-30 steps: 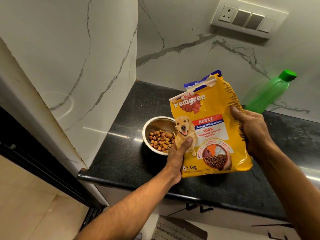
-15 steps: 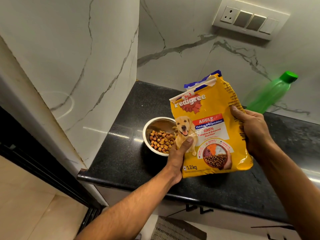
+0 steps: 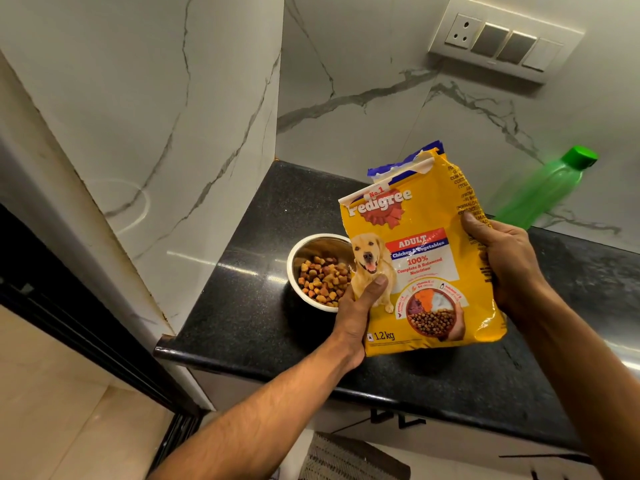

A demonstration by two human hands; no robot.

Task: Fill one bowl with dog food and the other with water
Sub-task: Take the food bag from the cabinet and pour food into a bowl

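I hold a yellow dog food bag (image 3: 424,268) upright above the black counter, its torn top open. My left hand (image 3: 358,311) grips the bag's lower left edge, thumb on the printed dog. My right hand (image 3: 504,261) grips its right edge. Just left of the bag, partly hidden behind it, a steel bowl (image 3: 304,247) sits on the counter with brown kibble (image 3: 322,280) in it. A green bottle (image 3: 543,190) with a green cap stands against the wall at the back right. A second bowl is not in view.
The black counter (image 3: 242,306) ends in a corner between two marble walls. Its front edge runs below my arms, with cabinet handles (image 3: 398,417) under it. A switch panel (image 3: 505,41) is on the back wall. A floor mat (image 3: 349,459) lies below.
The bag and both hands have stayed almost still; the view has only shifted slightly.
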